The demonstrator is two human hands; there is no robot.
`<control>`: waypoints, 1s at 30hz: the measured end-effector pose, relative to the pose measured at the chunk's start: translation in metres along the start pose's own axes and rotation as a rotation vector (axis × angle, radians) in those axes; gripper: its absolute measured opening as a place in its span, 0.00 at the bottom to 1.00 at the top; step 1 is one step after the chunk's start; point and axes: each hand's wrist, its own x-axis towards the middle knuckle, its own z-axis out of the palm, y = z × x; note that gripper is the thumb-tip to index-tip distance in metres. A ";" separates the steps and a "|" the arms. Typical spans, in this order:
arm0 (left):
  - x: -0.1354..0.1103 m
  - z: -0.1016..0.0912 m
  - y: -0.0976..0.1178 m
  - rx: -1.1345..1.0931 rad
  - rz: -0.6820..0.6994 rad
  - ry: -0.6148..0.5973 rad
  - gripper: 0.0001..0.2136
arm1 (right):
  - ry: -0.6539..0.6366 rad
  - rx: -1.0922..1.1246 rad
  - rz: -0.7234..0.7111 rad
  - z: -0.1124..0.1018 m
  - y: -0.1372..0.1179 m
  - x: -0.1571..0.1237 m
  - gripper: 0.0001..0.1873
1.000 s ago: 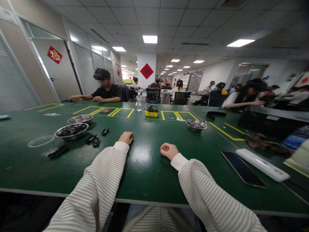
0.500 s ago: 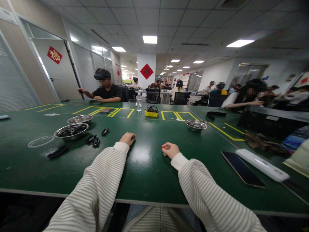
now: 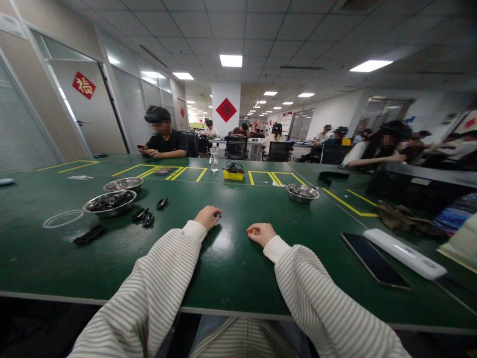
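Observation:
Both of my arms, in striped sleeves, lie on the green table (image 3: 223,263). My left hand (image 3: 207,217) is curled shut, with a small dark piece at its fingertips. My right hand (image 3: 261,233) is a loose fist resting on the table; a small orange bit shows at its fingertips. The hands lie about a hand's width apart. Left of my left hand are a few black clips (image 3: 147,216) loose on the table and a steel bowl (image 3: 109,202) holding more dark parts.
A second steel bowl (image 3: 123,184) stands behind the first, a third (image 3: 302,193) at centre right. A black phone (image 3: 374,259) and a white bar (image 3: 404,254) lie at right. A yellow tray (image 3: 234,174), a water bottle (image 3: 214,158) and seated people are further back.
My left hand has slid right and slightly forward, toward the right hand. The right hand barely moved. The person across the table drew in the outstretched arm and now holds something in both hands.

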 end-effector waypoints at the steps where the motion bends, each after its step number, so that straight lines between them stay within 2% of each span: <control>1: 0.000 0.001 0.007 -0.024 0.012 0.000 0.09 | -0.014 -0.015 -0.025 0.000 0.000 0.000 0.08; 7: -0.006 0.010 0.050 -0.119 0.112 -0.065 0.08 | -0.004 -0.083 -0.169 0.000 -0.003 -0.002 0.08; 10: -0.010 0.015 0.063 -0.134 0.158 -0.105 0.08 | 0.036 -0.031 -0.173 0.002 -0.003 -0.002 0.07; 17: -0.011 0.017 0.063 -0.204 0.165 -0.064 0.08 | 0.046 0.254 0.002 0.008 0.001 -0.003 0.07; 21: -0.011 0.015 0.065 -0.245 0.184 -0.022 0.09 | 0.024 0.392 0.005 0.010 0.002 -0.003 0.08; 30: -0.012 0.015 0.068 -0.252 0.230 -0.024 0.08 | 0.014 0.470 0.008 0.009 -0.001 -0.001 0.09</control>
